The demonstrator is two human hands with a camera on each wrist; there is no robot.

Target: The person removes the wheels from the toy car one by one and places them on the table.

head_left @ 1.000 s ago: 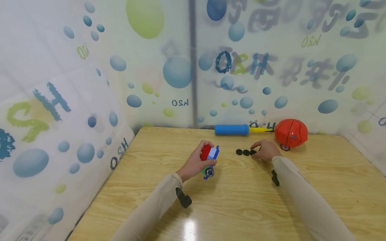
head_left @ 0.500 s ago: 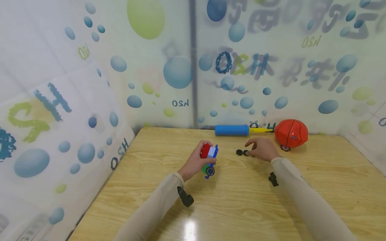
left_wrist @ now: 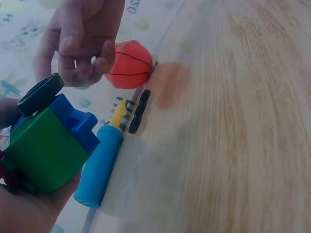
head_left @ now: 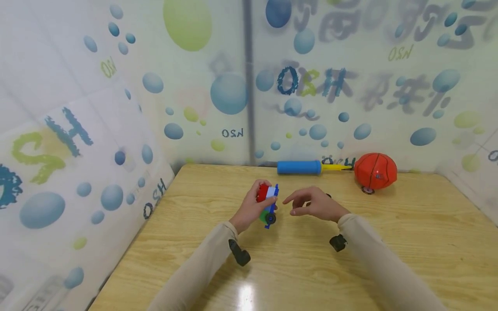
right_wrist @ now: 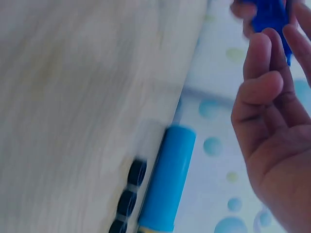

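Note:
In the head view my left hand (head_left: 247, 211) grips a small toy car (head_left: 271, 191) made of red, white, blue and green blocks. Its green block (left_wrist: 46, 150) and blue base face the left wrist camera, with a black wheel (left_wrist: 41, 94) at the base. My right hand (head_left: 320, 205) is just right of the car, apart from it, fingers loosely bent. No object shows between those fingers (right_wrist: 256, 90) in the right wrist view. A row of black wheels (left_wrist: 140, 110) lies on the table, mostly hidden behind my right hand in the head view.
A blue hand pump (head_left: 298, 167) with a yellow nozzle lies along the wooden table's (head_left: 206, 185) back edge. To its right sits a red ball (head_left: 375, 170) with black lines, a small wheel-like disc (head_left: 367, 190) at its base. Patterned walls enclose the back and sides.
My right hand has moved left from the row of black wheels to beside the toy car. The left hand still grips the car in nearly the same place.

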